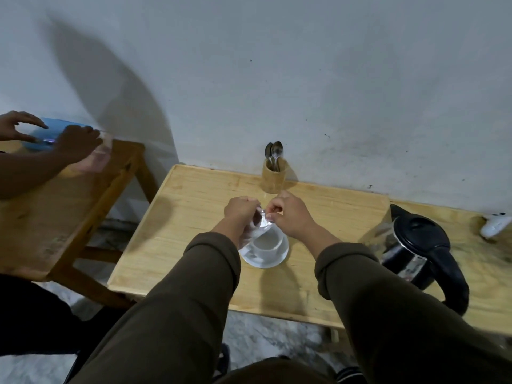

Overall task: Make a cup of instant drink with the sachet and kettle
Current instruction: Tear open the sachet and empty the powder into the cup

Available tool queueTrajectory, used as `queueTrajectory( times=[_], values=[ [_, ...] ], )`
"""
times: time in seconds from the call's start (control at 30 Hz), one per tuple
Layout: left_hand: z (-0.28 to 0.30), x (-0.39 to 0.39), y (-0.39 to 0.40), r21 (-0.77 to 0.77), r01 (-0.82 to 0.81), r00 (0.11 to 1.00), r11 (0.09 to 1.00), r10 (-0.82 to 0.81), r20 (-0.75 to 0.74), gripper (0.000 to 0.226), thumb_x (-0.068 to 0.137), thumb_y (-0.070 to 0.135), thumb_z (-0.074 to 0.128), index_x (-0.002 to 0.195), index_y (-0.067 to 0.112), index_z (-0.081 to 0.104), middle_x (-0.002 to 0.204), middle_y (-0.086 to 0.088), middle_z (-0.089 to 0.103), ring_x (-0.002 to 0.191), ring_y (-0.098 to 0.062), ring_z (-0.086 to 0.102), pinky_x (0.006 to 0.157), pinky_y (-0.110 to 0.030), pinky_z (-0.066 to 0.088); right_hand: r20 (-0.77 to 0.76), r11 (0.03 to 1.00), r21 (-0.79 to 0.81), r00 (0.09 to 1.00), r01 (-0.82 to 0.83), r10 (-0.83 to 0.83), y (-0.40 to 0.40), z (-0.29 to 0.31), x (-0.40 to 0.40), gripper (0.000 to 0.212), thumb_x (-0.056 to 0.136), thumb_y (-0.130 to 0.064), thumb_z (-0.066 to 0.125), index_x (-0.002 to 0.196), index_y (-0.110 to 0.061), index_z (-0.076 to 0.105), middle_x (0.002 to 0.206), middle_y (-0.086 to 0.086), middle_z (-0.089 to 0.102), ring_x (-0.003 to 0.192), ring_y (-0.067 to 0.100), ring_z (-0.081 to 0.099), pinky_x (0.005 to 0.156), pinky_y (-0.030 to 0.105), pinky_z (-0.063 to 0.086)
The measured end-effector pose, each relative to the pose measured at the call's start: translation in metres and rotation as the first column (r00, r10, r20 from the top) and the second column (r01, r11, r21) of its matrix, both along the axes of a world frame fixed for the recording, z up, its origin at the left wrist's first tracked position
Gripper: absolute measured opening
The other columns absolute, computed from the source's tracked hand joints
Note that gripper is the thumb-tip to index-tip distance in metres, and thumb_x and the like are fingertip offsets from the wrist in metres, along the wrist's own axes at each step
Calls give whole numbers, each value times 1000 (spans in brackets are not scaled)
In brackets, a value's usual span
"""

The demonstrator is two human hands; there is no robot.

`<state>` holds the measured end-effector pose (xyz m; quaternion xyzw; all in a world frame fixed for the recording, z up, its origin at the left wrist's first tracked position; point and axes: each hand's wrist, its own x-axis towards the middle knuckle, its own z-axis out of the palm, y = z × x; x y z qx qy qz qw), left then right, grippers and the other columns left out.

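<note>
A white cup [267,243] stands on a white saucer [279,260] in the middle of the wooden table [194,217]. Just above the cup I hold a small silvery sachet [260,220] between both hands. My left hand [239,212] grips its left side and my right hand [288,214] pinches its top right corner. The sachet is blurred, so I cannot tell whether it is torn. A black and steel kettle [415,250] sits to the right of the cup, handle toward me.
A bamboo holder [273,177] with several spoons stands against the wall behind the cup. A white object [496,224] lies at the far right. On a second wooden table [55,217] to the left, another person's hands [74,142] handle a clear container with a blue lid.
</note>
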<state>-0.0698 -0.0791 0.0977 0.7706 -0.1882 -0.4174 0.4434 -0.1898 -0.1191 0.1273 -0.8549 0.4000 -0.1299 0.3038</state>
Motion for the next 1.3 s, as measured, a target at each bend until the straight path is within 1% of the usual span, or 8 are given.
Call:
queueTrajectory(
  times=[0.13, 0.33, 0.47, 0.67, 0.93, 1.07, 1.23, 1.3],
  values=[
    [-1, -3, -3, -2, -56, 998, 998, 56, -10, 25, 84, 15, 51, 63, 20, 64, 81, -1, 71, 91, -26, 63, 91, -30, 50, -2, 998, 54, 999, -35, 35, 1, 1, -11, 6, 79, -3, 68, 84, 1, 71, 74, -7, 45, 80, 15, 48, 60, 8, 34],
    [-11, 2, -4, 32, -132, 990, 991, 133, -49, 26, 84, 22, 51, 62, 20, 65, 83, -7, 70, 96, -32, 68, 91, -41, 56, -41, 990, 102, 994, -101, 105, -1, 7, -28, 6, 81, -3, 68, 85, 1, 69, 90, 3, 52, 82, 17, 48, 77, 22, 35],
    [-11, 1, -4, 59, -48, 998, 997, 45, 47, 21, 85, 22, 52, 80, 16, 71, 107, -9, 73, 108, -31, 63, 99, -35, 50, -57, 981, 149, 989, -125, 135, -1, 7, -33, 5, 82, -2, 66, 81, -6, 66, 92, 2, 51, 84, 17, 48, 79, 22, 37],
    [-20, -2, 1, 264, 193, 938, 945, -257, 232, 33, 92, 27, 51, 107, 6, 71, 113, -12, 72, 107, -30, 64, 80, -28, 50, -100, 978, 177, 987, -108, 127, 3, -4, -36, 14, 83, -4, 65, 74, -13, 58, 100, -1, 48, 86, 15, 47, 80, 23, 40],
    [-19, -1, -5, 429, 179, 873, 885, -344, 346, 35, 88, 24, 60, 61, 10, 43, 74, -5, 53, 57, -14, 44, 65, -26, 40, -135, 962, 272, 989, -24, 63, 9, -26, -34, 17, 81, 0, 57, 75, -15, 56, 75, -3, 57, 63, 8, 49, 60, 18, 41],
    [-16, 1, -10, 495, 204, 865, 845, -392, 313, 32, 86, 18, 63, 62, 9, 44, 87, -8, 55, 64, -16, 50, 59, -24, 41, -112, 959, 280, 990, -50, 85, 13, -28, -30, 23, 72, 1, 66, 89, -11, 58, 79, 1, 56, 68, 14, 50, 66, 24, 44],
    [-10, 3, -15, 520, 274, 846, 809, -460, 269, 35, 89, 20, 59, 59, 11, 42, 68, -1, 47, 87, -19, 54, 83, -24, 46, -135, 992, 115, 989, -53, 69, 11, -33, -25, 20, 79, -14, 69, 99, -10, 70, 81, 3, 53, 77, 19, 52, 70, 23, 39],
    [-19, 7, -20, 434, 297, 925, 851, -369, 89, 28, 89, 14, 61, 65, 9, 46, 75, -4, 54, 83, -21, 59, 78, -26, 55, -140, 996, 85, 990, -20, 31, 9, -35, -24, 15, 83, -15, 64, 92, -6, 73, 79, 6, 50, 78, 26, 54, 66, 21, 35]
  ],
)
